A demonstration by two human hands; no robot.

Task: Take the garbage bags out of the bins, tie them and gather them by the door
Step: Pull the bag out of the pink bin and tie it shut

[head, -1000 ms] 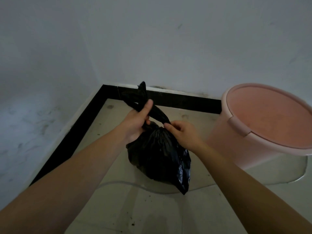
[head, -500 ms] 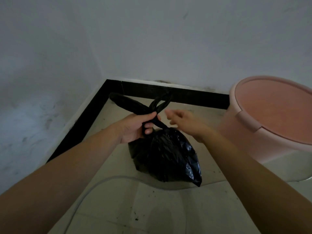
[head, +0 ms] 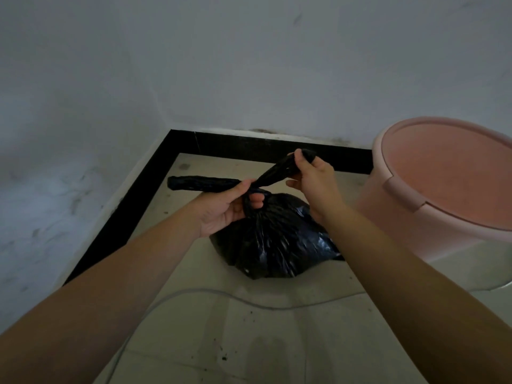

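Note:
A full black garbage bag (head: 274,245) rests on the tiled floor in a room corner. Its top is twisted into two black tails that cross above the neck. My left hand (head: 227,206) grips the neck and the tail that sticks out to the left. My right hand (head: 313,178) pinches the other tail and holds it up and to the right. A pink plastic bin (head: 443,189) stands just right of the bag, with no bag visible inside it.
Two pale walls meet behind the bag, with a black skirting strip (head: 133,206) along their base. A thin pale cable (head: 249,300) curves across the floor in front of the bag. Dark specks lie on the tiles nearer me.
My right hand, free half a second ago, has taken hold of the right tail and pulled it up and rightward. The left hand keeps its grip on the neck.

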